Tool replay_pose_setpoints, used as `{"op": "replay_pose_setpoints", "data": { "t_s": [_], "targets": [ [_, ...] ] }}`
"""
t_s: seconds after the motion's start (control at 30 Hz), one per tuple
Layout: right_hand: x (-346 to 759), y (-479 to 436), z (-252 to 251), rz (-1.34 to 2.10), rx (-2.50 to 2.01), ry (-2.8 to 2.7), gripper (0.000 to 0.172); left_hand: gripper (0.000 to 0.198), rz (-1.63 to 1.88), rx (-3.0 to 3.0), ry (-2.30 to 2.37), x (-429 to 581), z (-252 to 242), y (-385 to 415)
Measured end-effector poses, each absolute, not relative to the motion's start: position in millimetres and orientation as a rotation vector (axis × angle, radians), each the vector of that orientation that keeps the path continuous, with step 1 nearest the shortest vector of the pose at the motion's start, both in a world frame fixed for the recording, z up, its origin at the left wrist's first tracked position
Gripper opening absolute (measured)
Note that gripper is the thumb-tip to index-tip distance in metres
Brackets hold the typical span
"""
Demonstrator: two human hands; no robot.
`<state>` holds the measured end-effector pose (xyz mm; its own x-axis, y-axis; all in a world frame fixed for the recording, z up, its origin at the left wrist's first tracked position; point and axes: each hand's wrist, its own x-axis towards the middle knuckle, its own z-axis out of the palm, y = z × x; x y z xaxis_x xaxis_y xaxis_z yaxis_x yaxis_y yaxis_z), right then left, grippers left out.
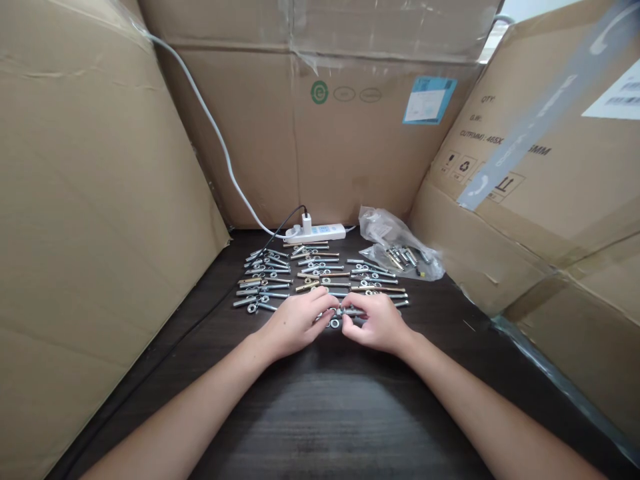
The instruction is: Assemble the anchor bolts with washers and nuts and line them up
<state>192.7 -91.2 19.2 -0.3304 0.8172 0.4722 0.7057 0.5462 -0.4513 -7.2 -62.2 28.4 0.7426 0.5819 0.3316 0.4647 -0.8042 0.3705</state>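
At the middle of the dark table, my left hand (306, 319) and my right hand (376, 321) meet fingertip to fingertip. Between them shows a small silver nut (339, 311), pinched at its left side by my left thumb and fingers. A silver bolt (354, 312) lies in the curled fingers of my right hand, which hide part of it. Just below the fingertips a loose washer (335, 324) rests on the table. Beyond my hands, bolts, metal sleeves, nuts and washers lie in rows; a washer (251, 309) sits at the near left corner.
A clear plastic bag (385, 227) with several bolts lies at the back right. Behind the rows stands a white power strip (327, 233) with a charger plugged in. Its black cable (200, 319) crosses the left side. Cardboard walls (240, 133) enclose the table (300, 427).
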Motion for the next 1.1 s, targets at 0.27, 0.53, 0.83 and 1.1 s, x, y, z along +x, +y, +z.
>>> {"op": "replay_pose_setpoints", "data": {
  "t_s": [0.27, 0.53, 0.83, 1.1],
  "targets": [
    [193.0, -91.3, 18.4, 0.225, -1.209, -2.124, 0.012, 0.016, 0.593, 2.596, 0.806, -6.4, 28.1, -60.4],
    [191.9, -91.5, 18.7, 0.243, -1.201, -2.129, 0.011, 0.019, 0.644, 2.61, 0.798, -8.1, 31.1, -64.9],
    [193.3, -90.8, 19.0, 0.257, -1.214, -2.137, 0.012, 0.019, 0.624, 2.665, 0.79, -7.5, 29.9, -63.9],
    [192.7, -91.6, 19.6, 0.239, -1.21, -2.123, 0.011, 0.017, 0.581, 2.582, 0.809, -6.0, 32.6, -64.6]
  ]
}}
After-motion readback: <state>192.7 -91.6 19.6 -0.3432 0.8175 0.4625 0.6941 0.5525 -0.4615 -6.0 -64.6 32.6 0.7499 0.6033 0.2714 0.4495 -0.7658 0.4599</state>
